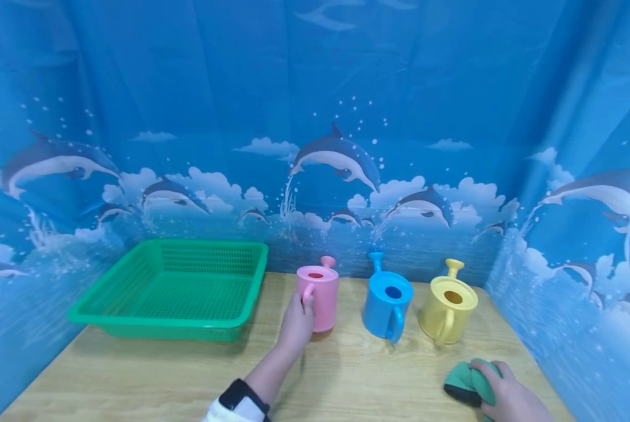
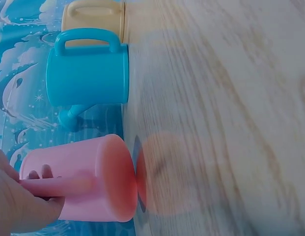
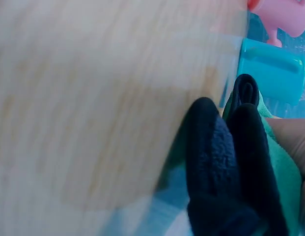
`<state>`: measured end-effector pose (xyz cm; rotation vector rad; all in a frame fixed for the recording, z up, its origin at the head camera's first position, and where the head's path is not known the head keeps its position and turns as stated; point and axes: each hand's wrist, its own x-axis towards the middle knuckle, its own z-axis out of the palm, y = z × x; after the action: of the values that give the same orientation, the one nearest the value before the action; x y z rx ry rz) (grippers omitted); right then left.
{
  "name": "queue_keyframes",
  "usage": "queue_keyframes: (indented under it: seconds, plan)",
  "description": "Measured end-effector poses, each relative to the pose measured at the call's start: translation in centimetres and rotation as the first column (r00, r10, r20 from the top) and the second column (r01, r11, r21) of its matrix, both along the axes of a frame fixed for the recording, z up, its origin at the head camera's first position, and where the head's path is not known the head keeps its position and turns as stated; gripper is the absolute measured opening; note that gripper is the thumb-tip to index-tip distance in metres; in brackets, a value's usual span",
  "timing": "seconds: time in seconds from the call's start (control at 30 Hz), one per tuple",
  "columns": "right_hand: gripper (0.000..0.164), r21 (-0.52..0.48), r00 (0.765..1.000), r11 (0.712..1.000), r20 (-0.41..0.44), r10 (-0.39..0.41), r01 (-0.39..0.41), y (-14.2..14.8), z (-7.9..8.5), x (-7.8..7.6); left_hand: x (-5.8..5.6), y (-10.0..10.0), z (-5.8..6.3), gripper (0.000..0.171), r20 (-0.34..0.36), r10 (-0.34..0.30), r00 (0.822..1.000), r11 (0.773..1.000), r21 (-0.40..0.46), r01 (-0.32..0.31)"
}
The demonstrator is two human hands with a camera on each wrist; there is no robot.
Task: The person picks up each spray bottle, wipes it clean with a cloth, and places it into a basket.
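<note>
My left hand [image 1: 297,322] grips the handle of a pink watering can [image 1: 325,302]. In the left wrist view the can [image 2: 73,162] leans, and its underside shows close over the wooden table. To its right stands a blue watering can [image 1: 380,305], and beyond that a yellow watering can [image 1: 441,310]; both are upright with their handles toward me. At the front right my right hand [image 1: 515,398] holds a bunched green cloth [image 1: 459,375] with a dark underside. In the right wrist view the cloth's dark folds [image 3: 211,152] hang just over the table.
A green plastic basket [image 1: 174,331] with mesh walls sits at the back left of the wooden table [image 1: 357,381]. A blue curtain [image 1: 230,117] printed with dolphins closes off the back and both sides, right behind the cans.
</note>
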<state>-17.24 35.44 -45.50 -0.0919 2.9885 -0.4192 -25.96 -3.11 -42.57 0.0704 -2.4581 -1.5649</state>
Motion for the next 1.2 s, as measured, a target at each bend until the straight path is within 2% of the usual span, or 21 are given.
queue_keyframes:
  seconds: [0.13,0.33,0.43,0.57,0.7,0.83,0.93,1.03,1.2]
  plan:
    - [0.063,0.018,1.000,1.000,-0.014,-0.014,0.014,-0.2,0.5,-0.1,-0.2,-0.1,0.0,0.028,0.006,-0.015,1.000,0.999,0.044,0.014]
    - [0.064,0.044,0.999,0.999,-0.032,-0.030,0.031,-0.6,1.2,-0.2,-0.5,0.1,0.0,0.045,0.017,-0.057,0.998,0.989,0.136,0.054]
    - [0.064,0.043,0.999,0.999,-0.043,-0.029,0.031,-0.8,1.6,-0.1,-0.5,0.0,-0.2,0.042,-0.014,-0.051,0.999,0.993,0.107,0.052]
    - [0.064,0.034,0.995,0.999,-0.098,-0.015,0.019,-1.2,2.2,0.1,-0.3,-0.3,-0.2,0.036,-0.021,-0.036,0.999,0.996,0.084,0.038]
    - [0.063,0.052,0.982,0.999,-0.190,0.023,-0.013,-1.7,2.9,0.2,-0.4,-0.4,-0.1,0.038,-0.006,-0.043,0.999,0.993,0.107,0.043]
    - [0.065,0.074,0.964,0.997,-0.261,0.045,-0.027,-2.5,3.7,0.2,-0.5,-0.4,0.1,0.045,-0.015,-0.083,0.996,0.987,0.140,0.084]
    - [0.066,0.082,0.961,0.996,-0.274,0.048,-0.026,-3.1,4.1,0.1,-0.4,-0.4,0.2,0.048,-0.010,-0.086,0.996,0.984,0.157,0.086]
    - [0.066,0.081,0.964,0.996,-0.261,0.046,-0.025,-3.7,4.5,0.0,-0.2,-0.4,0.1,0.045,0.000,-0.049,0.999,0.988,0.144,0.048]
    - [0.066,0.074,0.961,0.997,-0.271,0.052,-0.033,-4.8,5.0,0.3,0.0,-0.6,0.3,0.044,-0.013,-0.031,0.999,0.988,0.154,0.032]
